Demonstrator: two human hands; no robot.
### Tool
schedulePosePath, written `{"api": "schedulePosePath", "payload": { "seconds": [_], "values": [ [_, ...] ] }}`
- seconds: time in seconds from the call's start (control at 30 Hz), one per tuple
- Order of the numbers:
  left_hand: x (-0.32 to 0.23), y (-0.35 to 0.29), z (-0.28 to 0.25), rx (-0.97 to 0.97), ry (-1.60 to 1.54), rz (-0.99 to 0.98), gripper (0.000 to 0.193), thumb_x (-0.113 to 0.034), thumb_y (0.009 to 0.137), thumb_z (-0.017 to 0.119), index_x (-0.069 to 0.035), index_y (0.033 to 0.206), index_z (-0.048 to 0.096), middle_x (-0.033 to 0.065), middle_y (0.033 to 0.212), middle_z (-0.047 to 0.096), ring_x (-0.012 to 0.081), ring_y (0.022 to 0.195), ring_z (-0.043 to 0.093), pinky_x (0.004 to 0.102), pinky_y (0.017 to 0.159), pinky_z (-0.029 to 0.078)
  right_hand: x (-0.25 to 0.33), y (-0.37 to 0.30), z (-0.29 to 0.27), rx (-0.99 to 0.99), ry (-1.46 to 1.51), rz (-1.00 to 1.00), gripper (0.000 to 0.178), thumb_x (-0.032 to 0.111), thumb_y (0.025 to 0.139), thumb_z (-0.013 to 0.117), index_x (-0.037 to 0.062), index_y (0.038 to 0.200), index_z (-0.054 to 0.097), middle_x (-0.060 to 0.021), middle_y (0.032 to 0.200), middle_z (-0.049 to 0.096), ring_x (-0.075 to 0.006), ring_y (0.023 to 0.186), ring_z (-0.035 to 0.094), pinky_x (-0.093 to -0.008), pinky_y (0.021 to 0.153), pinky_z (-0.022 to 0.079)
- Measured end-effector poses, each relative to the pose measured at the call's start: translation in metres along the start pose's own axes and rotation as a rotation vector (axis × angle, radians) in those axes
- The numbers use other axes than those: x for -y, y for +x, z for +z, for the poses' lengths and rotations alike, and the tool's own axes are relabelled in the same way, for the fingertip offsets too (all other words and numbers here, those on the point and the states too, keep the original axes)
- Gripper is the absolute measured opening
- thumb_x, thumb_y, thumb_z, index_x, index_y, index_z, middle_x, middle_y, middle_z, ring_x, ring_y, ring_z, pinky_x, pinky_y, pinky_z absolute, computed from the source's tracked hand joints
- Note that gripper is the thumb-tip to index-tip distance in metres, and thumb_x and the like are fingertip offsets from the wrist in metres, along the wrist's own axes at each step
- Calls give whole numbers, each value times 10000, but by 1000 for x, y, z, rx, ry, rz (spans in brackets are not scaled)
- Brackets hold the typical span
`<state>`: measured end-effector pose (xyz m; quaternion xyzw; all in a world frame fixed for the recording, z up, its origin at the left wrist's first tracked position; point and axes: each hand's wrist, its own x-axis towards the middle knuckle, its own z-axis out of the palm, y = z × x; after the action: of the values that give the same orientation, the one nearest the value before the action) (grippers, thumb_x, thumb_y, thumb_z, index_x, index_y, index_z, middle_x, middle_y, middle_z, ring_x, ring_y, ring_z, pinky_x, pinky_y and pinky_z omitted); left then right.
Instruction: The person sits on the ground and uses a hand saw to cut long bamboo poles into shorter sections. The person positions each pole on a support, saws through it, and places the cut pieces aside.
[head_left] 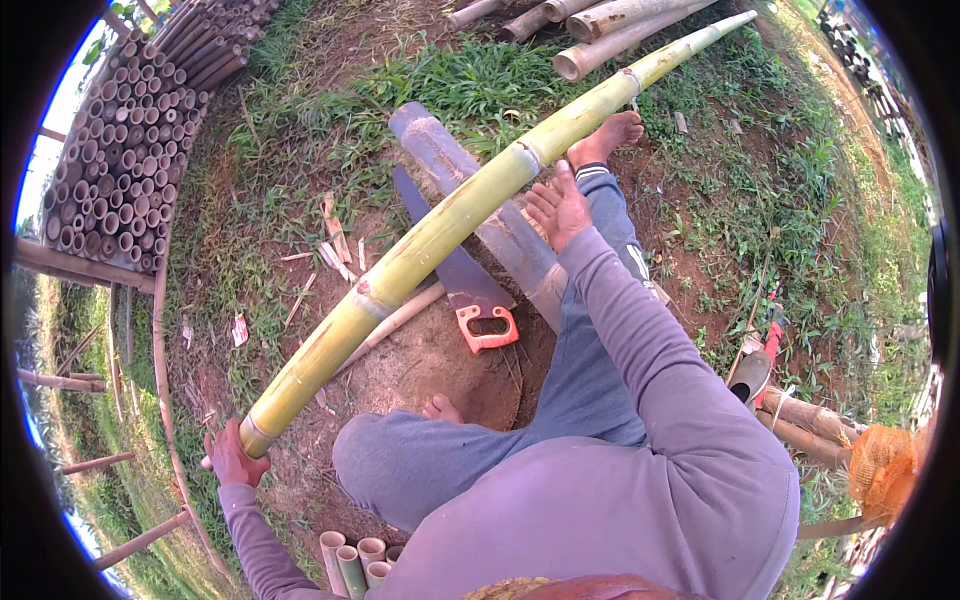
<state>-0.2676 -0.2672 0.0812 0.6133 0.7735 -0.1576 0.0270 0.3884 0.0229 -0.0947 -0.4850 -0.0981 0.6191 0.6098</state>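
A long yellow-green bamboo pole [416, 262] slants across the view, from near left to far right. My left hand [238, 456] is closed round its near end. Beside the middle of the pole, my right hand [563, 208] has its fingers stretched out and holds nothing; whether its thumb touches the pole I cannot tell. Under the pole lies a handsaw [462, 277] with a dark blade and an orange handle [468, 322]. A thick greyish log [438, 148] also passes beneath the pole, close to my right hand.
Cut bamboo pieces [120, 160] are stacked in a rack at far left. More poles [620, 40] lie at the far side. Several short bamboo tubes [352, 572] stand near my left forearm. A red-handled tool [773, 338] and an orange mesh bag [882, 470] are at right.
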Motion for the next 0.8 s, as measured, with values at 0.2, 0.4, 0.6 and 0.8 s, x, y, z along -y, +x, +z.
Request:
{"api": "schedulePosePath", "payload": {
  "seconds": [0.2, 0.4, 0.6, 0.8],
  "values": [
    [161, -134, 77, -657, 200, -624, 921, -299, 769, 941, -121, 1553, 492, 148, 1464, 616, 358, 1440, 533, 530, 1242, 374, -80, -42, 90, 278, 399, 210, 743, 571, 928, 824, -10, 1313, 568, -182, 1160, 700, -367, 1191, 674, -560, 1147, 508],
    [-10, -73, 208, -412, -2032, -720, 970, -733, 999, 630, -90, 1658, 325, 235, 1629, 478, 400, 1476, 499, 641, 1205, 358, -236, -175, 179, 387, 78, 771, 588, 408, 931, 866, 170, 1381, 572, -69, 1372, 601, -298, 1291, 582, -572, 1135, 464],
    [-65, 80, 211, -696, -2622, -725, 643, -600, 924, 805, -170, 1369, 628, 117, 1387, 687, 355, 1355, 615, 657, 1197, 381, -287, -185, 140, 1230, -1195, 219, 713, 534, 929, 792, 73, 1451, 639, -203, 1453, 662, -405, 1333, 650, -516, 1110, 522],
    [-22, 124, 249, -558, -2458, -1061, 602, -529, 941, 823, -187, 1389, 614, 73, 1476, 585, 326, 1399, 521, 584, 1151, 439, -215, -137, -8, 505, -1993, -526, 537, 408, 879, 841, 61, 1239, 647, -185, 1237, 641, -401, 1217, 635, -523, 1040, 513]
  ]
}}
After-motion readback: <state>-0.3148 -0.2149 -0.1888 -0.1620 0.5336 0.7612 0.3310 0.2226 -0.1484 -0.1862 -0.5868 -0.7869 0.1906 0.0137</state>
